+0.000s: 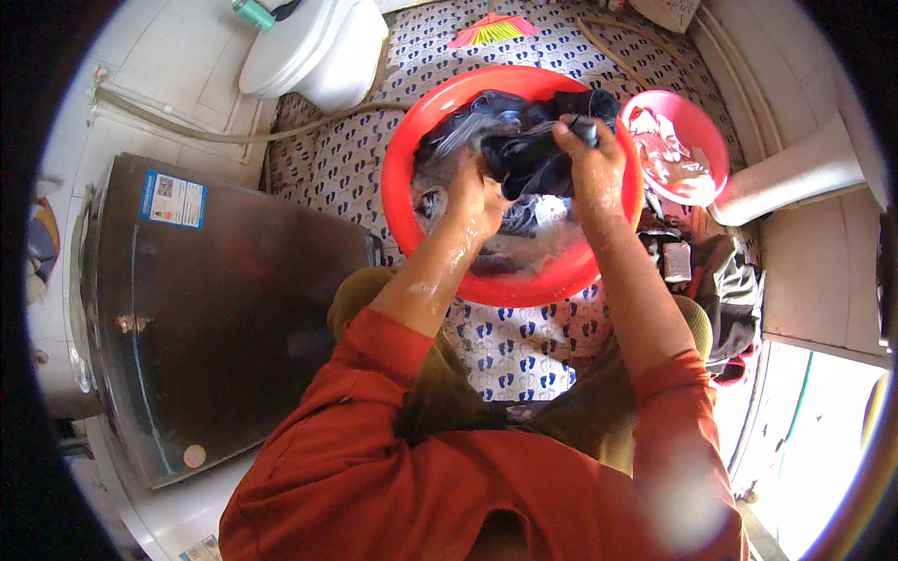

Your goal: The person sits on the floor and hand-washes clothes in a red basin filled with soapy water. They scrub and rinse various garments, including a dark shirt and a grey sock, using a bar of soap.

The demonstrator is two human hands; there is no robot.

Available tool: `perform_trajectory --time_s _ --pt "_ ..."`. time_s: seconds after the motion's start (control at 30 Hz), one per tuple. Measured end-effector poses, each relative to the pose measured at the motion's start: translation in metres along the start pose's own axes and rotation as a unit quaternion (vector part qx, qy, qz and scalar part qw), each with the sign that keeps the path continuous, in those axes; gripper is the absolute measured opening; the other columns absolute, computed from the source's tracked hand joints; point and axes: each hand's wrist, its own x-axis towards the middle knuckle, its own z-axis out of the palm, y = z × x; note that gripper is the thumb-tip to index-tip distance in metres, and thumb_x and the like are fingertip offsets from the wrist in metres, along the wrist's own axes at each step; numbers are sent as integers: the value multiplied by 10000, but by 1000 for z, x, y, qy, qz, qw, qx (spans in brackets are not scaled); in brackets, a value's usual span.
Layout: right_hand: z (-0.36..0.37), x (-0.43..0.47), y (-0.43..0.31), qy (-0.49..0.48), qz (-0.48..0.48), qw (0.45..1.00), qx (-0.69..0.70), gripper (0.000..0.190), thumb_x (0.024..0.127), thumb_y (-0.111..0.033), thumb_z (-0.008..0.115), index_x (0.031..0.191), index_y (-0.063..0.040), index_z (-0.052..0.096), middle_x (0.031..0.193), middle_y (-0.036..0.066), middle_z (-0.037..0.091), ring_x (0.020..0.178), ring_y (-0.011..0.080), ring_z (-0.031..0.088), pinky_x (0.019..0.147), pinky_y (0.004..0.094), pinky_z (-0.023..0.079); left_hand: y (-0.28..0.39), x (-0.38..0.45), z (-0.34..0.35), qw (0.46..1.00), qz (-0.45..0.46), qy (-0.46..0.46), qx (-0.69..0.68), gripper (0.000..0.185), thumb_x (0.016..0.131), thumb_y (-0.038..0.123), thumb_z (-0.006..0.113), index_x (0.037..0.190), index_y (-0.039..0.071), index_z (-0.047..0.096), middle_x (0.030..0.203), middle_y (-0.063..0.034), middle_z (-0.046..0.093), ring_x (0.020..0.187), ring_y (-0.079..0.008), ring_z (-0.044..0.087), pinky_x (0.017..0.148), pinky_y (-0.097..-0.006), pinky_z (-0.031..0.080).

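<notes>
A large red plastic basin [400,189] stands on the floor before me, with dark wet clothes [491,105] in cloudy, sudsy water. Above the water a dark wet garment [537,165] is stretched between my hands. My left hand [480,193], wet and partly foamy, grips its left side, with the fingers partly hidden by cloth. My right hand [593,158] holds the upper right part of the garment, where a small greyish thing, too unclear to name, shows at the fingers. More dark cloth lies over the basin's far right rim.
A pink basin [722,151] with light clothes stands at the right, above a soap bar [677,262] and piled clothes [729,301]. A dark appliance [231,280] stands left; a toilet [337,56], hose [280,137] and broom [494,29] are farther off.
</notes>
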Motion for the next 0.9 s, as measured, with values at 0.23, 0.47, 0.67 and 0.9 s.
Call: perform_trajectory --time_s 0.23,0.47,0.67,0.9 --pt "29 -76 -4 -273 -436 761 -395 232 824 -132 704 1050 -91 674 1002 154 688 942 319 696 819 458 554 -31 4 -70 967 -29 -62 244 538 1000 493 483 1403 140 535 1438 -98 550 1353 -242 512 1163 -492 393" --pt "15 15 14 -1 -246 885 -395 143 910 -217 658 925 -84 607 851 216 709 745 409 704 671 535 555 -40 3 -16 996 -80 -33 10 316 999 314 436 1137 129 651 929 -42 701 751 -187 709 570 -314 567" --pt "35 -75 -2 -202 -339 862 -319 253 875 -280 714 981 -76 607 799 242 691 806 434 706 702 502 561 -14 11 -76 846 253 -295 366 396 1044 282 410 1322 53 575 1250 -129 628 1148 -223 638 1036 -375 510" --pt "-42 36 35 -113 -56 943 -308 407 822 -125 736 1204 -27 633 1110 126 706 1039 286 671 902 375 548 11 -30 25 991 -104 -82 2 320 941 275 589 1126 40 703 1053 -99 738 919 -264 728 907 -409 586"
